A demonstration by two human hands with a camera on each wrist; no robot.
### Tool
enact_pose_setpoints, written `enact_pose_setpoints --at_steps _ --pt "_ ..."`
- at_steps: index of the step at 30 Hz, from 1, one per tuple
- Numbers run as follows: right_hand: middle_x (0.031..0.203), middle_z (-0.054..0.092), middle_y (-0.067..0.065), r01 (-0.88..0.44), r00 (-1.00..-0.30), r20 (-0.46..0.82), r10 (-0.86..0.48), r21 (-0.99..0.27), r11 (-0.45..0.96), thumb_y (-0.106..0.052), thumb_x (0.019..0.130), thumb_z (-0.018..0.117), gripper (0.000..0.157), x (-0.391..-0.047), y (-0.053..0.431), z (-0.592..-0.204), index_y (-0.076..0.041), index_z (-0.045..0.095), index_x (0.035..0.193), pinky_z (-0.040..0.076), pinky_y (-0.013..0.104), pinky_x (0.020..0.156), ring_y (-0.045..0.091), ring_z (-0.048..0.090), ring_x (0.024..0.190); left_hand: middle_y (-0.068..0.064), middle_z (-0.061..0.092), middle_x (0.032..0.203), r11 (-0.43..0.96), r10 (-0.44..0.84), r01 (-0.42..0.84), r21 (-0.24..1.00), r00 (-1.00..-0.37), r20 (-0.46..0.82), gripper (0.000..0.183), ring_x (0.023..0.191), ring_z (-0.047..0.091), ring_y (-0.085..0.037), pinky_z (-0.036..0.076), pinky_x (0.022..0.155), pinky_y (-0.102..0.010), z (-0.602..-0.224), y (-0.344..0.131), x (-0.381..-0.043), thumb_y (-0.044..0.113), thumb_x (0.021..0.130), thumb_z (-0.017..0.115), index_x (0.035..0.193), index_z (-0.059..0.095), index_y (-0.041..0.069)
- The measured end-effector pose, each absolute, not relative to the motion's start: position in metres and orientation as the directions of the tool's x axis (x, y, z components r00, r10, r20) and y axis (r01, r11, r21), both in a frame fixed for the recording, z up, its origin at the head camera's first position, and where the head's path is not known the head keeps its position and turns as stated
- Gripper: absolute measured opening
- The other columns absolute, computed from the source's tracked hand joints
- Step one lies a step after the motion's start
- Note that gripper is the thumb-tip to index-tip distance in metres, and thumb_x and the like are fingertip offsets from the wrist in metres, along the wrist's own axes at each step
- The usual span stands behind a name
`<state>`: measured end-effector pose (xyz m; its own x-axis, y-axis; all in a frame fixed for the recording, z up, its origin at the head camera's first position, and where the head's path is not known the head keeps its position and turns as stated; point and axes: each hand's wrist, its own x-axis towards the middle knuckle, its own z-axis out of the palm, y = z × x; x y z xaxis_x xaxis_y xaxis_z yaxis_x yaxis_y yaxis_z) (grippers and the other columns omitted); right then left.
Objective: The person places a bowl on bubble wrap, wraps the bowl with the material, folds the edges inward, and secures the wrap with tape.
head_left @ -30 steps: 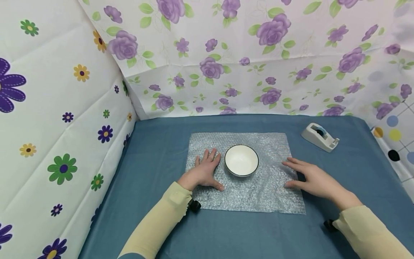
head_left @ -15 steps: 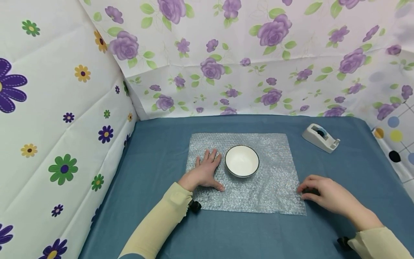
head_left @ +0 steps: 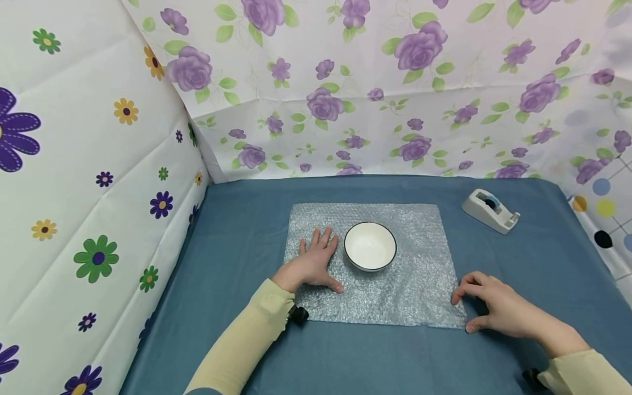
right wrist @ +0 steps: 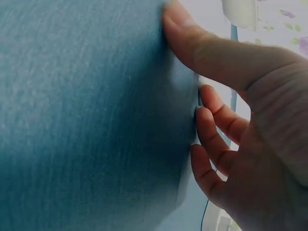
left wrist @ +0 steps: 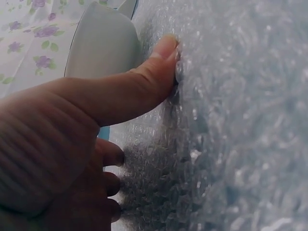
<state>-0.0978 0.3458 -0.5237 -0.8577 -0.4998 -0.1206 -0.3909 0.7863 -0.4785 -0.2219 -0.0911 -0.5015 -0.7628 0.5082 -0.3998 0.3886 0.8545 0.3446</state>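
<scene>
A sheet of bubble wrap (head_left: 415,291) lies flat on the blue cloth, and a white bowl (head_left: 370,246) with a dark rim stands upright on it. My left hand (head_left: 311,263) rests on the sheet's left part, fingers spread, just left of the bowl. In the left wrist view the thumb (left wrist: 159,62) presses on the bubbles. At the sheet's lower right corner is my right hand (head_left: 503,307), its fingers bent and the thumb apart from them. The right wrist view has the right thumb (right wrist: 192,38) against the cloth, with nothing visible between thumb and fingers.
A white tape dispenser (head_left: 490,210) with a blue roll stands at the back right of the blue tablecloth (head_left: 395,362). Behind the table hangs a rose-patterned curtain (head_left: 296,137). Another flowered sheet (head_left: 64,192) borders the left side.
My right hand has moved down and right, from above the sheet's right side to its lower right corner. Its thumb and fingers came close, then spread again. The left hand and bowl stay still.
</scene>
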Motion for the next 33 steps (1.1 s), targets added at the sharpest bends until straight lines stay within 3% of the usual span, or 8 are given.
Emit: enact_pose_setpoints --at_steps 5,10,15,21,27,30,33 --pt "0.118 0.053 -0.013 -0.413 -0.856 -0.085 -0.510 -0.481 0.774 -0.041 0.086 0.088 0.032 -0.102 0.347 -0.526 -0.050 0.068 0.109 0.047 0.041 0.082 0.012 0.050 0.101 -0.014 -0.007 0.179 0.850 0.514 0.389 0.356 -0.761 -0.396 0.130 0.163 -0.013 -0.039 0.000 0.127 -0.067 -0.501 -0.091 -0.222 0.054 0.081 0.093 0.173 0.013 0.009" --pt "0.114 0.055 -0.013 -0.447 -0.834 -0.037 -0.550 -0.537 0.715 -0.020 0.094 0.083 0.032 -0.107 0.350 -0.527 -0.046 0.073 0.110 0.049 0.034 0.077 0.006 0.053 0.098 -0.015 -0.007 0.179 0.844 0.523 0.395 0.364 -0.758 -0.390 0.130 0.163 -0.012 -0.040 0.000 0.126 -0.069 -0.502 -0.092 -0.221 0.053 0.081 0.093 0.173 0.013 0.008" --pt "0.111 0.060 -0.013 -0.381 -0.840 -0.082 -0.536 -0.614 0.692 -0.024 0.100 0.077 0.020 -0.111 0.352 -0.523 -0.042 0.077 0.108 0.054 0.031 0.079 0.003 0.058 0.098 -0.013 -0.011 0.179 0.833 0.536 0.393 0.389 -0.748 -0.392 0.131 0.163 -0.015 -0.037 -0.003 0.127 -0.067 -0.502 -0.093 -0.221 0.054 0.081 0.093 0.173 0.010 0.010" --pt "0.113 0.064 -0.013 -0.373 -0.879 -0.004 -0.477 -0.618 0.692 -0.017 0.099 0.078 0.025 -0.113 0.349 -0.515 -0.042 0.078 0.103 0.056 0.029 0.079 0.004 0.061 0.100 -0.013 -0.012 0.178 0.825 0.544 0.390 0.409 -0.744 -0.388 0.132 0.162 -0.017 -0.037 -0.004 0.126 -0.067 -0.500 -0.093 -0.222 0.053 0.081 0.093 0.173 0.009 0.010" --pt "0.123 0.065 -0.003 -0.378 -0.911 0.128 -0.392 -0.638 0.671 -0.006 0.098 0.078 0.033 -0.118 0.339 -0.508 -0.039 0.078 0.104 0.056 0.027 0.071 0.003 0.060 0.101 -0.012 -0.012 0.178 0.826 0.543 0.388 0.409 -0.742 -0.393 0.132 0.162 -0.017 -0.037 -0.005 0.126 -0.067 -0.500 -0.093 -0.220 0.053 0.081 0.093 0.173 0.008 0.010" --pt "0.128 0.069 0.000 -0.384 -0.915 0.180 -0.360 -0.655 0.650 -0.004 0.100 0.076 0.030 -0.124 0.330 -0.505 -0.034 0.079 0.107 0.055 0.026 0.068 0.003 0.064 0.097 -0.012 -0.012 0.178 0.827 0.541 0.387 0.407 -0.745 -0.391 0.133 0.162 -0.017 -0.037 -0.005 0.126 -0.067 -0.501 -0.093 -0.221 0.053 0.081 0.093 0.173 0.008 0.010" --pt "0.120 0.074 -0.005 -0.405 -0.912 0.246 -0.327 -0.658 0.634 -0.002 0.100 0.074 0.027 -0.130 0.319 -0.504 -0.027 0.080 0.110 0.054 0.022 0.069 0.004 0.067 0.088 -0.012 -0.012 0.178 0.828 0.540 0.386 0.407 -0.747 -0.389 0.133 0.162 -0.017 -0.037 -0.005 0.126 -0.067 -0.501 -0.093 -0.220 0.053 0.081 0.093 0.173 0.008 0.010"
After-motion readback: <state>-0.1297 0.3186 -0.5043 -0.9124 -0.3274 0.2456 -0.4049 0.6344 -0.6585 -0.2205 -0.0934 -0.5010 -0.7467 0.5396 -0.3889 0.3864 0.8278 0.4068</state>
